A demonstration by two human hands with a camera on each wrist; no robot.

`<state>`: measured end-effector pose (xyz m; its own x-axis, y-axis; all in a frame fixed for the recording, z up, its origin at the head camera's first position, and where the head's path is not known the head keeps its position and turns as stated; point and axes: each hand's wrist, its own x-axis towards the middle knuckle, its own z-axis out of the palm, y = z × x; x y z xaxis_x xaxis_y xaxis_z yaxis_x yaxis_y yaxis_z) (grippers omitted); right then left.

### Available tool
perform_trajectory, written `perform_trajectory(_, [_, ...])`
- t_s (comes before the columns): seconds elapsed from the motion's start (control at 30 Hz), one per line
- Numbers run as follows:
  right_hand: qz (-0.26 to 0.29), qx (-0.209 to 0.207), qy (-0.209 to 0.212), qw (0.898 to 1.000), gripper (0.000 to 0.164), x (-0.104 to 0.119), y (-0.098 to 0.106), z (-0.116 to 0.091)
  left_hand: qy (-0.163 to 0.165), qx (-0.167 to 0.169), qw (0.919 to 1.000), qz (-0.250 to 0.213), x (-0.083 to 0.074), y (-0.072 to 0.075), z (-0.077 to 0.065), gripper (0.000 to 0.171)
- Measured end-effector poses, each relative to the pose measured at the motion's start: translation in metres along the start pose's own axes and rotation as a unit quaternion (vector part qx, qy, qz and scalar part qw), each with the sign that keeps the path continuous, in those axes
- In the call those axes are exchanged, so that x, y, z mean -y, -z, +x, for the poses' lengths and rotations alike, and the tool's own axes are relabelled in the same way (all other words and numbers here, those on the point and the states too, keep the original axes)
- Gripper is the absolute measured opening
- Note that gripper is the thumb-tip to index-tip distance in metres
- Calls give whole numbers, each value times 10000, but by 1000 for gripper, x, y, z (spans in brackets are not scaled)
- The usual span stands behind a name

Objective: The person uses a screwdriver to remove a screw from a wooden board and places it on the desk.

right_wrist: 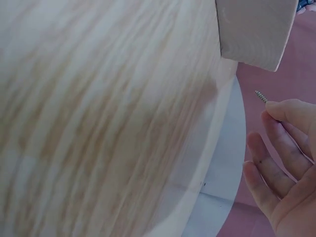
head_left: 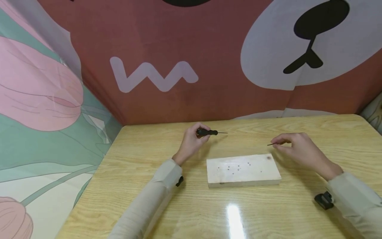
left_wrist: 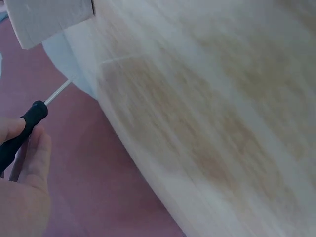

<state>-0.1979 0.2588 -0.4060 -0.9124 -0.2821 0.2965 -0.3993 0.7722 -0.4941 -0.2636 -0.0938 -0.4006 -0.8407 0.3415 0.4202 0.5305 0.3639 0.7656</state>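
Note:
My left hand [head_left: 192,141] grips the black handle of a screwdriver [head_left: 207,132] above the table, its thin metal shaft pointing right. In the left wrist view the screwdriver [left_wrist: 34,114] lies between thumb and fingers. Off to the right, my right hand [head_left: 301,152] pinches a small screw [head_left: 271,144] between thumb and fingertip. The right wrist view shows the threaded end of that screw [right_wrist: 261,96] sticking out; the other fingers are loosely bent. Between and below the hands lies a pale wooden block [head_left: 243,170] with several small dark holes or marks in its top. Neither hand touches it.
The block rests on a wood-grain table [head_left: 134,186] whose far edge meets a red-brown cloth [head_left: 179,103] with a cartoon face. A floral cloth [head_left: 44,116] hangs at the left. Light reflects off the table near the front.

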Motion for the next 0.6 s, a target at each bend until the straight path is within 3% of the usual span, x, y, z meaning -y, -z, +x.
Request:
perform_trajectory(0.27, [-35, 208, -109, 9997, 13, -6, -4, 5, 358, 248, 9985, 318, 6, -1, 9, 18])
perform_trajectory(0.6, [-121, 418, -61, 9990, 11, -9, -9, 10, 476, 347, 9949, 814, 12, 1, 14, 20])
